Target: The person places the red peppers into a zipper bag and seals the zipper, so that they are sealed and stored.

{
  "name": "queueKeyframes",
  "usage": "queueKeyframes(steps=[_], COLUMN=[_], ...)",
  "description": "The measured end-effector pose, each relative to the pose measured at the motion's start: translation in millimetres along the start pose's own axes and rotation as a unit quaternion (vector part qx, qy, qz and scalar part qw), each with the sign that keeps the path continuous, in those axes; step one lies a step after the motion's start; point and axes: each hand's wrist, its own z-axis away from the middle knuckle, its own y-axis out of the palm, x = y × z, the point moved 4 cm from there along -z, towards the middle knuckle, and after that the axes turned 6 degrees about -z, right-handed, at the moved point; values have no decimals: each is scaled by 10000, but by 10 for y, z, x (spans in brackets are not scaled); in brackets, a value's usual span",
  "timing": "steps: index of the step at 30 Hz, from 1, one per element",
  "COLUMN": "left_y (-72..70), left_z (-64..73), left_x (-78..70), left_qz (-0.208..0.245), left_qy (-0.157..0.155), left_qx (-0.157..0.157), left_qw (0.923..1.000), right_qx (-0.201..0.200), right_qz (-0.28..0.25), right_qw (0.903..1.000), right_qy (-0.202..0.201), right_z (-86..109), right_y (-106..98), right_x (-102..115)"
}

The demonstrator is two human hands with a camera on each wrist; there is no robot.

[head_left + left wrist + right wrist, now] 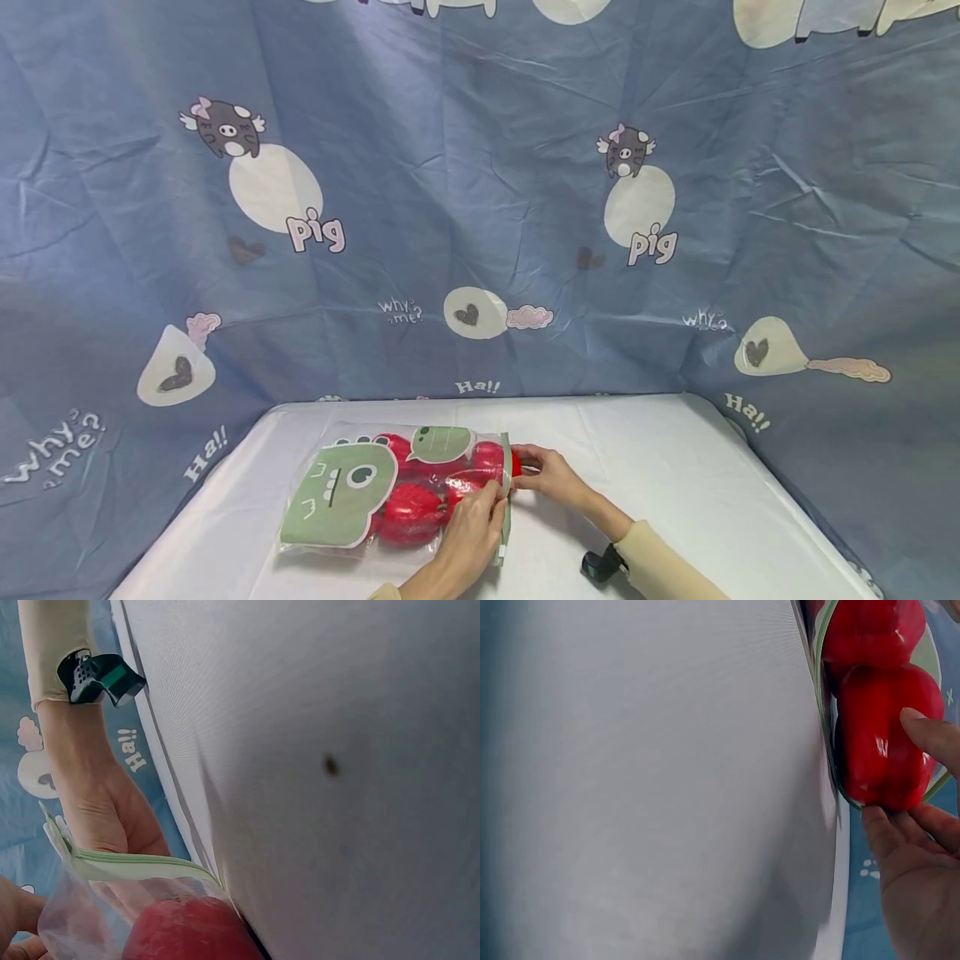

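Observation:
A clear zip bag with a green cartoon dinosaur print [341, 496] lies on its side on the table, its green-edged mouth [142, 862] facing right. Several red peppers [408, 515] fill it. At the near part of the mouth, my left hand [468, 529] pinches the bag's edge; a bit of this hand [19, 919] shows at the corner of the left wrist view. My right hand [551, 477] holds a glossy red bell pepper [885, 739] in the bag's opening, thumb on its side and fingers at its end. Another pepper [874, 630] sits deeper in the bag.
The table has a white cloth [675, 483]. Behind it hangs a blue curtain [480, 183] with pig prints. A black wrist camera [602, 564] is strapped on the right forearm, by the cream sleeve [660, 562].

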Motion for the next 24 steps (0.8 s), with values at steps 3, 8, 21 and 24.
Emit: queueKeyframes(steps=[3,8,21,24], left_y=[3,-3,1,0], left_z=[1,-1,-3,-6], left_x=[-2,-8,-6,-5], left_qz=[16,26,150,153], left_qy=[3,23,-46,-29], left_qx=[13,31,161,140], left_qw=[10000,10000,9997,9998], right_qx=[21,17,-523,-674], right_qz=[-100,70,649,661], right_qw=[9999,10000,9965,9955], right_qy=[27,-59,-99,-21], right_z=[-1,-21,-74,-80], right_y=[17,30,48,47], right_x=[0,-15,3,15])
